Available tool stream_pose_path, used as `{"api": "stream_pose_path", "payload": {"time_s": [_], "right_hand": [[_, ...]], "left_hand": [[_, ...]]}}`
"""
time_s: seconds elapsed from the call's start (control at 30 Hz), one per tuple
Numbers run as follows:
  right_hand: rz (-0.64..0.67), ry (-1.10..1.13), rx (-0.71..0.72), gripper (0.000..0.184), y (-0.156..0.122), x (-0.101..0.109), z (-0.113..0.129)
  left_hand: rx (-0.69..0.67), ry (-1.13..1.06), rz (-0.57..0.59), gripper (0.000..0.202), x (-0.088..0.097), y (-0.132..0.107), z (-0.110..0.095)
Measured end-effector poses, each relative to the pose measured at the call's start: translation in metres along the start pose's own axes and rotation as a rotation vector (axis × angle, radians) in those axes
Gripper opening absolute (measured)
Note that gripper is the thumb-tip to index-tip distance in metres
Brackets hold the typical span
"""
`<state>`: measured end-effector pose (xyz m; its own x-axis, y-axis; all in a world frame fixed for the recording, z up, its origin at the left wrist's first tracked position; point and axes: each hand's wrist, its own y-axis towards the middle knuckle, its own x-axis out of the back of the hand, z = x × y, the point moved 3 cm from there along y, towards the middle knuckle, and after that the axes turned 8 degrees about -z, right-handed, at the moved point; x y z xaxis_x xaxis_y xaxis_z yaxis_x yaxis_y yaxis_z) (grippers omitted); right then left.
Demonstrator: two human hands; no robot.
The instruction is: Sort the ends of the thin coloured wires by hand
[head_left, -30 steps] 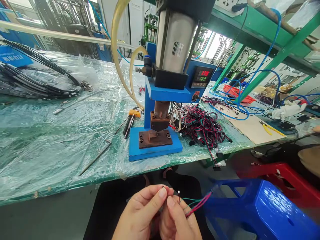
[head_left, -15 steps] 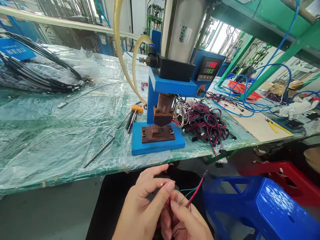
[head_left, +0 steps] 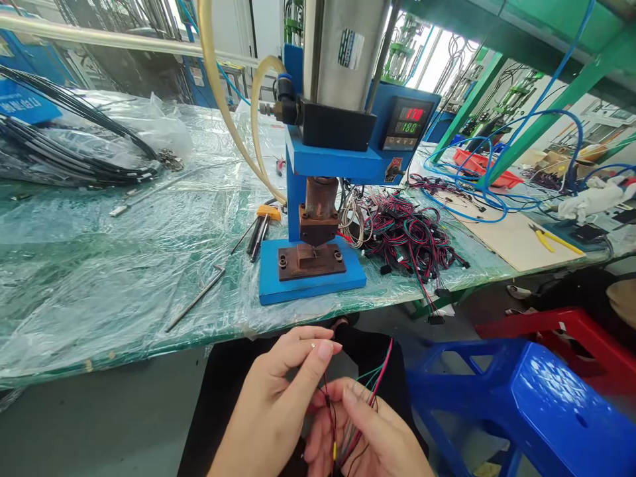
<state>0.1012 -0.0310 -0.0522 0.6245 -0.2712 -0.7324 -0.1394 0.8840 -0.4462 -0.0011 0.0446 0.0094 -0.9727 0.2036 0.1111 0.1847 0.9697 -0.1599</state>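
Observation:
Over my lap, my left hand [head_left: 275,391] is closed, thumb and forefinger pinching a thin dark wire [head_left: 326,383]. A tiny shiny bit [head_left: 313,345] shows at those fingertips, too small to name. Lower and to the right, my right hand [head_left: 380,430] closes on a wire harness [head_left: 381,372] of red, green and black wires. Part of the bundle runs down across its palm, where a yellow sleeve [head_left: 334,450] is visible. Beyond both hands stands a blue bench press [head_left: 313,291], its brown pointed head above a small brown block [head_left: 312,258].
A tangled heap of wire harnesses [head_left: 415,232] lies right of the press. Yellow-handled pliers [head_left: 551,238] rest on a board. Hex keys [head_left: 196,298] and black cables [head_left: 74,152] lie to the left. A blue stool [head_left: 561,397] stands at my right, beside a red one [head_left: 586,344].
My hands have drawn slightly apart, and more dark wire shows between them, with the yellow sleeve now visible. The harness's upper end has shifted left. The view has tilted slightly.

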Motion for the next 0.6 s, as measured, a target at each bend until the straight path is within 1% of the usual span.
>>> {"api": "stream_pose_path", "payload": {"time_s": [0.1,0.2,0.27,0.37,0.4,0.43,0.47,0.57,0.6], "right_hand": [[-0.059,-0.153,0.057,0.054,-0.002,0.004,0.002],[-0.097,-0.296,0.107,0.057,-0.004,0.004,0.008],[-0.113,-0.352,0.126,0.056,-0.004,0.003,0.011],[-0.151,-0.387,0.172,0.055,-0.002,0.003,0.015],[-0.175,-0.389,0.192,0.056,-0.001,0.004,0.016],[-0.193,-0.387,0.209,0.057,-0.001,0.005,0.016],[-0.2,-0.39,0.213,0.057,0.0,0.006,0.015],[-0.157,-0.432,0.154,0.06,0.001,0.005,0.006],[-0.145,-0.447,0.128,0.061,0.0,0.004,0.003]], "left_hand": [[0.054,-0.016,0.002,0.037,-0.001,0.0,0.0],[0.056,-0.027,-0.002,0.038,-0.001,-0.003,0.0],[0.099,-0.057,0.051,0.035,-0.001,-0.005,0.003],[0.195,-0.12,0.127,0.034,0.006,-0.011,0.007],[0.193,-0.116,0.133,0.031,0.01,-0.014,0.008],[0.159,-0.089,0.139,0.027,0.013,-0.016,0.006],[0.095,-0.04,0.145,0.024,0.016,-0.018,0.004],[-0.174,0.158,0.212,0.029,0.018,-0.023,-0.004],[-0.227,0.202,0.234,0.028,0.017,-0.024,-0.005]]}}
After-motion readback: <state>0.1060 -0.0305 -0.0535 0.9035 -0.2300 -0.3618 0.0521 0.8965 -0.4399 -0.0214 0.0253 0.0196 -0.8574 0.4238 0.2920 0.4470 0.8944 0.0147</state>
